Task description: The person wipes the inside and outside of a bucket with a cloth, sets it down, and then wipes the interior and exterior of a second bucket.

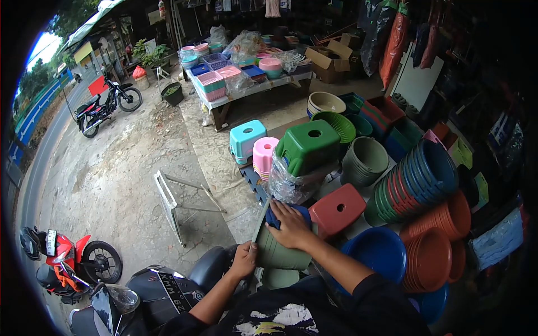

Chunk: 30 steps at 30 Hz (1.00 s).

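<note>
Tilting in front of the torso, a grey-green pot (280, 252) is gripped at its rim by the curled left hand (244, 260); against it a blue cloth (304, 213) is pressed by the right hand (291, 225), its fingers extended. Alongside, a red stool (354, 201) and blue basin (378, 252) are set. Beyond, cracked concrete ground (123, 179) is bordered by a ware-laden table (259, 92).

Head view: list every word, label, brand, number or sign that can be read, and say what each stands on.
"29", apparently: dark plate on the black motorcycle; its other characters are unclear.
White plate on the red motorcycle: too small to read surely.
Print on the dark shirt: no readable word.
</note>
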Each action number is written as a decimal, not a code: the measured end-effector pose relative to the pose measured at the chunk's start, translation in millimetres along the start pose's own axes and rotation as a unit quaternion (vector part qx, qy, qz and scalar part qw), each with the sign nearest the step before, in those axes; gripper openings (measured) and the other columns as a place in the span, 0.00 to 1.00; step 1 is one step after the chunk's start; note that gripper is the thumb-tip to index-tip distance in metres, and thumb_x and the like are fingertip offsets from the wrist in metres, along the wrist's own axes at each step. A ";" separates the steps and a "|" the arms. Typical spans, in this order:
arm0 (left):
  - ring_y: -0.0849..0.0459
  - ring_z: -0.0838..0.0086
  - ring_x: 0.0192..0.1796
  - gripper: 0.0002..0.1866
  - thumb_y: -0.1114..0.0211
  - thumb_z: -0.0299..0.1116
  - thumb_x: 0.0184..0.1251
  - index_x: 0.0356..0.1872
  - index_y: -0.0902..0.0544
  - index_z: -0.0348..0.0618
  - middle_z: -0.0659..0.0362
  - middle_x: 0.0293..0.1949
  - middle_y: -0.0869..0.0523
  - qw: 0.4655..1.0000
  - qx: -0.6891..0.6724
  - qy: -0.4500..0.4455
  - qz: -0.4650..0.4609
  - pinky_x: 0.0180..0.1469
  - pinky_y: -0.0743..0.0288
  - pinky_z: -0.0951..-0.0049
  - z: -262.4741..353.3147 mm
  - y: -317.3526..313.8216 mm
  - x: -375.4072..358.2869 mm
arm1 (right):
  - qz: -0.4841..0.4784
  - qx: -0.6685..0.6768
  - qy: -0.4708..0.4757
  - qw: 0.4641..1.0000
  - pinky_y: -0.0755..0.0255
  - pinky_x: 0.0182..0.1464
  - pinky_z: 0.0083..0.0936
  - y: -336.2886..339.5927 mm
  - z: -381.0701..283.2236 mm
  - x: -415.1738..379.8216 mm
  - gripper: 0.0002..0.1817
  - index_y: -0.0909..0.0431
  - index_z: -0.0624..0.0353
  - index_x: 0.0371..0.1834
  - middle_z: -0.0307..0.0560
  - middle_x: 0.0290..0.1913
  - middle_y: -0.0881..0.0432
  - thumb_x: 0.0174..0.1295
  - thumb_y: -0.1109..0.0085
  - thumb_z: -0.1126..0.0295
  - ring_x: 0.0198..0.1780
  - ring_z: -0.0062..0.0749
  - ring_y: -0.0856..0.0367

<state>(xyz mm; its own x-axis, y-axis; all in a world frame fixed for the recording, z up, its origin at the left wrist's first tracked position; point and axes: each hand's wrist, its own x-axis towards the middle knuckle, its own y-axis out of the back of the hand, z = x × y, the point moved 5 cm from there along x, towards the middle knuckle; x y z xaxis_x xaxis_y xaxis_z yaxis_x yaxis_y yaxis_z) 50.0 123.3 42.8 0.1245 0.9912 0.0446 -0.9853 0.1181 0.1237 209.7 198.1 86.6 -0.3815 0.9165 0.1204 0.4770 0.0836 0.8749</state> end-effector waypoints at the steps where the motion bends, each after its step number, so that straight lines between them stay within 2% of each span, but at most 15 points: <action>1: 0.34 0.82 0.26 0.32 0.56 0.58 0.77 0.30 0.25 0.35 0.65 0.21 0.28 1.000 0.012 0.009 0.006 0.28 0.36 0.75 -10.2 0.4 2.9 | -0.001 0.001 -0.002 1.000 0.47 0.73 0.45 -0.4 -12.9 -5.9 0.43 0.44 0.63 0.74 0.59 0.74 0.39 0.60 0.43 0.51 0.74 0.52 0.40; 4: 0.33 0.80 0.26 0.35 0.61 0.62 0.76 0.30 0.23 0.37 0.65 0.21 0.27 0.998 -0.017 0.052 0.035 0.28 0.35 0.74 -25.8 8.6 9.1 | 0.028 -0.069 0.076 0.994 0.52 0.75 0.45 -0.1 -47.1 -22.4 0.49 0.47 0.63 0.76 0.57 0.76 0.43 0.54 0.38 0.51 0.76 0.53 0.44; 5: 0.24 0.75 0.30 0.38 0.63 0.66 0.74 0.38 0.20 0.37 0.61 0.28 0.21 0.991 -0.078 0.093 0.050 0.35 0.27 0.71 -32.0 6.4 11.5 | 0.026 -0.087 0.126 0.988 0.53 0.75 0.46 -5.2 -55.7 -28.9 0.51 0.47 0.63 0.76 0.56 0.77 0.44 0.50 0.36 0.51 0.77 0.52 0.47; 7: 0.21 0.72 0.37 0.38 0.62 0.67 0.73 0.45 0.22 0.37 0.57 0.35 0.19 0.968 -0.193 0.139 0.076 0.42 0.24 0.69 -20.2 3.4 17.7 | -0.001 -0.077 0.188 0.979 0.60 0.77 0.44 -17.2 -66.8 -43.9 0.52 0.46 0.60 0.76 0.51 0.78 0.47 0.47 0.35 0.51 0.79 0.48 0.52; 9: 0.20 0.63 0.58 0.42 0.59 0.68 0.70 0.64 0.31 0.37 0.49 0.57 0.21 0.904 -0.383 0.179 0.062 0.62 0.26 0.61 -20.8 1.5 19.7 | -0.014 -0.085 0.189 0.978 0.62 0.77 0.43 -29.5 -68.7 -59.0 0.52 0.46 0.59 0.76 0.50 0.79 0.48 0.47 0.36 0.51 0.79 0.46 0.53; 12: 0.22 0.61 0.60 0.41 0.57 0.68 0.70 0.65 0.32 0.39 0.49 0.58 0.22 0.850 -0.491 0.186 0.040 0.63 0.27 0.57 -28.0 6.0 25.4 | 0.012 -0.105 0.189 0.976 0.68 0.78 0.43 -62.2 -59.3 -85.5 0.51 0.47 0.55 0.78 0.48 0.79 0.49 0.50 0.38 0.48 0.80 0.41 0.54; 14: 0.23 0.58 0.62 0.37 0.54 0.63 0.72 0.65 0.31 0.40 0.49 0.60 0.22 0.824 -0.525 0.207 0.055 0.65 0.29 0.54 -16.2 7.4 24.0 | 0.064 -0.077 0.110 0.989 0.66 0.77 0.49 -78.5 -40.4 -98.1 0.50 0.47 0.54 0.78 0.46 0.80 0.49 0.51 0.40 0.48 0.80 0.42 0.54; 15: 0.23 0.57 0.63 0.35 0.52 0.61 0.73 0.66 0.31 0.40 0.49 0.62 0.23 0.818 -0.534 0.205 0.052 0.66 0.31 0.53 -18.4 9.3 24.7 | 0.132 -0.047 0.111 0.984 0.67 0.76 0.56 -70.9 -38.9 -98.3 0.48 0.49 0.60 0.77 0.56 0.79 0.51 0.56 0.43 0.49 0.79 0.50 0.55; 18: 0.25 0.54 0.65 0.31 0.48 0.55 0.74 0.67 0.31 0.40 0.49 0.65 0.25 0.792 -0.567 0.221 0.052 0.68 0.34 0.50 -24.0 15.7 23.5 | 0.273 0.078 0.071 0.956 0.70 0.74 0.62 -54.8 -28.8 -98.1 0.45 0.53 0.70 0.76 0.68 0.78 0.57 0.62 0.50 0.52 0.79 0.59 0.61; 20: 0.26 0.52 0.65 0.33 0.45 0.56 0.72 0.67 0.30 0.41 0.48 0.65 0.25 0.780 -0.588 0.208 0.047 0.69 0.36 0.47 -41.4 19.2 22.4 | 0.282 0.106 0.074 0.951 0.70 0.76 0.57 -30.6 -30.2 -90.8 0.42 0.55 0.76 0.75 0.70 0.78 0.60 0.68 0.57 0.54 0.80 0.57 0.63; 22: 0.24 0.53 0.64 0.32 0.47 0.55 0.73 0.67 0.30 0.41 0.48 0.64 0.24 0.762 -0.614 0.204 0.020 0.68 0.34 0.47 -45.8 23.6 15.4 | 0.292 0.435 -0.035 0.851 0.59 0.75 0.45 -31.7 10.6 -83.0 0.36 0.47 0.71 0.73 0.62 0.75 0.48 0.71 0.59 0.54 0.77 0.47 0.52; 24: 0.23 0.55 0.63 0.31 0.48 0.54 0.74 0.66 0.30 0.41 0.48 0.63 0.23 0.742 -0.640 0.200 -0.006 0.67 0.32 0.48 -48.4 29.7 9.5 | 0.261 0.708 -0.139 0.641 0.48 0.74 0.34 -37.7 44.1 -75.5 0.31 0.39 0.66 0.71 0.54 0.72 0.36 0.74 0.60 0.54 0.74 0.38 0.40; 26: 0.20 0.55 0.60 0.30 0.47 0.54 0.74 0.65 0.29 0.41 0.49 0.61 0.21 0.788 -0.577 0.215 -0.022 0.63 0.27 0.49 -55.0 36.4 -0.9 | 0.135 0.748 -0.164 0.629 0.33 0.64 0.29 -22.5 67.2 -70.0 0.27 0.27 0.63 0.63 0.47 0.58 0.20 0.75 0.58 0.51 0.60 0.32 0.23; 28: 0.18 0.59 0.57 0.29 0.43 0.52 0.72 0.63 0.28 0.40 0.51 0.57 0.19 0.812 -0.542 0.216 -0.016 0.60 0.24 0.52 -52.1 40.3 -4.6 | -0.005 0.761 -0.170 0.626 0.27 0.61 0.32 -1.5 75.6 -60.9 0.26 0.27 0.63 0.62 0.49 0.57 0.20 0.74 0.58 0.54 0.57 0.37 0.20; 30: 0.17 0.63 0.55 0.28 0.39 0.50 0.71 0.61 0.27 0.39 0.53 0.54 0.17 0.893 -0.387 0.213 -0.081 0.58 0.22 0.55 -35.7 38.1 -11.6 | -0.043 0.735 -0.177 0.653 0.26 0.60 0.32 -0.6 89.8 -48.9 0.26 0.27 0.64 0.62 0.50 0.56 0.19 0.74 0.57 0.54 0.56 0.36 0.19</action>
<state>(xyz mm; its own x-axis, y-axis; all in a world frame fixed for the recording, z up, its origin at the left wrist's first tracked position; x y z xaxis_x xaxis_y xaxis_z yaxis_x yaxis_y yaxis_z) 6.9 118.5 11.6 0.3799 0.8703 -0.3135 -0.7646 0.1047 -0.6360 299.2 188.3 38.1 -0.3736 0.8953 -0.2426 0.8096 0.1870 -0.5565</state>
